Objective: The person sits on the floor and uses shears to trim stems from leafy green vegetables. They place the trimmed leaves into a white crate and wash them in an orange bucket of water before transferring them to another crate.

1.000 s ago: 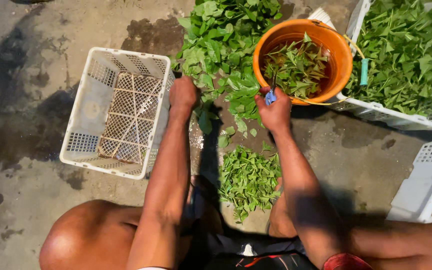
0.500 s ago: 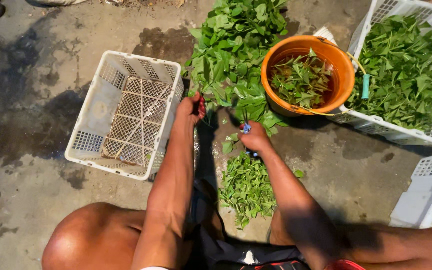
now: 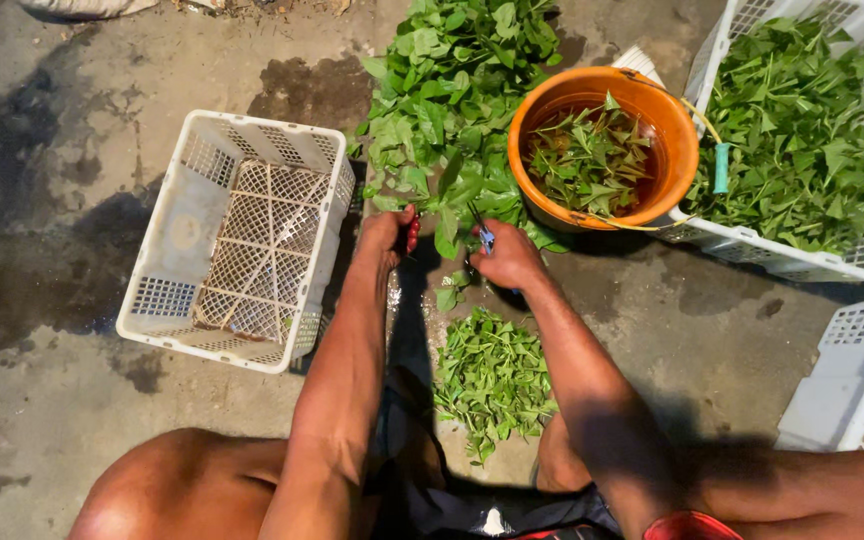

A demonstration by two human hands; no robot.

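Head view, looking down on a concrete floor (image 3: 62, 200). The left hand (image 3: 389, 232) reaches the near edge of a heap of leafy stems (image 3: 452, 100), its fingers closed on stems at that edge. The right hand (image 3: 509, 255) lies just beside it, fingers closed around small blue-handled scissors (image 3: 485, 236) whose blades point into the same stems between the two hands. Below the hands, between the person's knees, lies a smaller pile of cut leaves (image 3: 492, 375). Left of the left forearm stands a white lattice crate (image 3: 237, 240). Right of the heap, an orange bucket (image 3: 672, 140) holds leaves in water and touches a white crate of greens (image 3: 802, 130). A further white crate (image 3: 862, 380) sits at the right edge.
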